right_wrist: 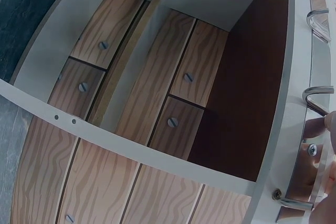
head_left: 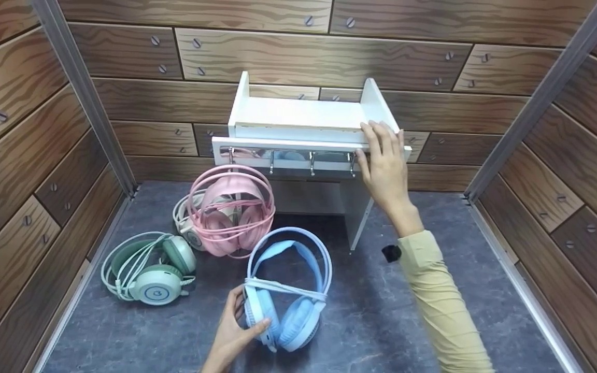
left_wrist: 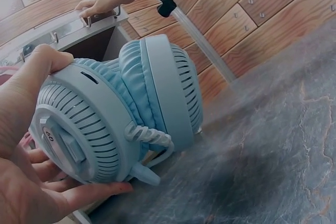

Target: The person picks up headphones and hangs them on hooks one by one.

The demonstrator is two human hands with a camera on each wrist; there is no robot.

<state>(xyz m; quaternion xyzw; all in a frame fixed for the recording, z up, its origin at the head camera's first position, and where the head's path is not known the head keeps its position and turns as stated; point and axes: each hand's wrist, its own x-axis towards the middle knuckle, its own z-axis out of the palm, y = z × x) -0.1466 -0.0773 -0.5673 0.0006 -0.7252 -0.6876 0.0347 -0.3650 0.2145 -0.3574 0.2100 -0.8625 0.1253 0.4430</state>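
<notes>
My left hand [head_left: 236, 326] holds a light blue pair of headphones [head_left: 324, 264] by one ear cup, above the floor in front of a white shelf rack [head_left: 298, 115]. In the left wrist view, the thumb lies across the top of the blue ear cup [left_wrist: 86, 124] with fingers beneath. My right hand [head_left: 385, 168] rests on the right end of the rack's hook rail [head_left: 262, 142], thumb on the front near the last hook [head_left: 352, 165]. A pink pair of headphones [head_left: 218, 181] hangs at the rail's left end.
Green headphones [head_left: 157, 290] lie on the dark floor [head_left: 360, 316] at left. White headphones [head_left: 179, 212] are partly hidden behind the pink pair. Two middle hooks [head_left: 312, 163] stick out from the rail. Wood-patterned walls [head_left: 288, 57] enclose three sides.
</notes>
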